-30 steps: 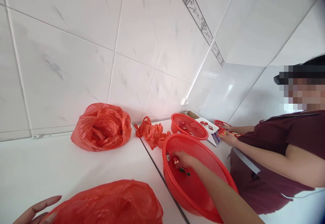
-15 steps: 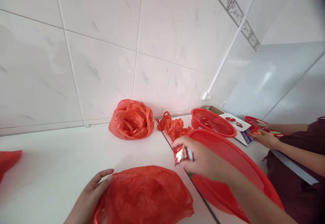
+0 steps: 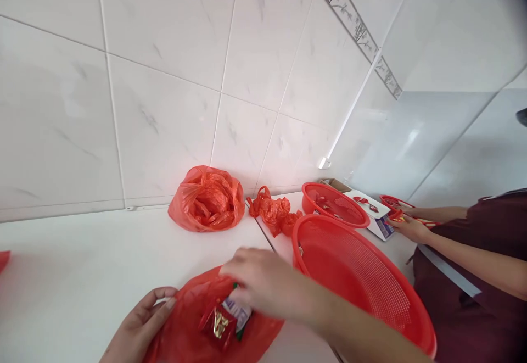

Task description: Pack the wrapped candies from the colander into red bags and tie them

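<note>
My right hand (image 3: 263,281) hovers over a red plastic bag (image 3: 193,324) at the near edge of the white table, fingers curled around several small wrapped candies (image 3: 228,316) at the bag's mouth. My left hand (image 3: 138,327) holds the bag's left edge, fingers pressed on the plastic. A large red mesh basket (image 3: 370,291) sits just right of my right arm.
A bunched red bag (image 3: 206,199) and a crumpled red bag (image 3: 274,214) lie by the tiled wall. A second red basket (image 3: 334,205), a small box (image 3: 373,214) and a third basket (image 3: 395,205) stand further right, where another person's hands (image 3: 407,227) work.
My right hand has carried the candies from the large basket leftward and down into the red bag's mouth. My left hand stays on the bag's edge.
</note>
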A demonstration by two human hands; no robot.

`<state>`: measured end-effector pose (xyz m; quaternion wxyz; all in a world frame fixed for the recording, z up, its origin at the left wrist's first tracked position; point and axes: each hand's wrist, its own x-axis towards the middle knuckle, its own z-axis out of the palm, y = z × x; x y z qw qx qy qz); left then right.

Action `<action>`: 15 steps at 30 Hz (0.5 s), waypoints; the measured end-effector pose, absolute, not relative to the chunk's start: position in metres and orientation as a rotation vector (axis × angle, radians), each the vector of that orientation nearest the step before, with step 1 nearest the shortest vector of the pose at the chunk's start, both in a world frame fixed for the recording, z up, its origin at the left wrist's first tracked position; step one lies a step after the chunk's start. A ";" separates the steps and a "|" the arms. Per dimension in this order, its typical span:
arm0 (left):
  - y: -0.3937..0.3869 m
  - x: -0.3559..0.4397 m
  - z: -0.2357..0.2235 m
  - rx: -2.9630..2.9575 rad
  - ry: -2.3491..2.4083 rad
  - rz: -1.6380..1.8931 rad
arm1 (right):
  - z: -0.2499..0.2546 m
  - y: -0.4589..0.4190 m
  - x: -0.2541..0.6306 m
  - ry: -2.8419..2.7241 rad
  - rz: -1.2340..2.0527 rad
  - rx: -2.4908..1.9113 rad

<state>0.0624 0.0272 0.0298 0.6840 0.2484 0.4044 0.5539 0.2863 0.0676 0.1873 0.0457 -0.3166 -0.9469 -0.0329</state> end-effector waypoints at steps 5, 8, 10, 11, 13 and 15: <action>0.023 0.066 0.048 0.599 0.990 1.251 | 0.327 0.098 0.327 -2.197 -0.533 -1.453; 0.021 0.067 0.055 0.623 1.032 1.247 | 0.387 0.125 0.359 -1.948 -0.815 -1.441; 0.021 0.066 0.055 0.635 1.051 1.225 | 0.403 0.138 0.380 -1.906 -0.841 -1.436; 0.022 0.065 0.054 0.637 1.060 1.218 | 0.402 0.144 0.388 -1.889 -0.849 -1.446; 0.022 0.063 0.050 0.630 1.074 1.209 | 0.384 0.151 0.402 -1.854 -0.829 -1.542; 0.024 0.060 0.045 0.616 1.075 1.198 | 0.350 0.153 0.409 -1.876 -0.710 -1.723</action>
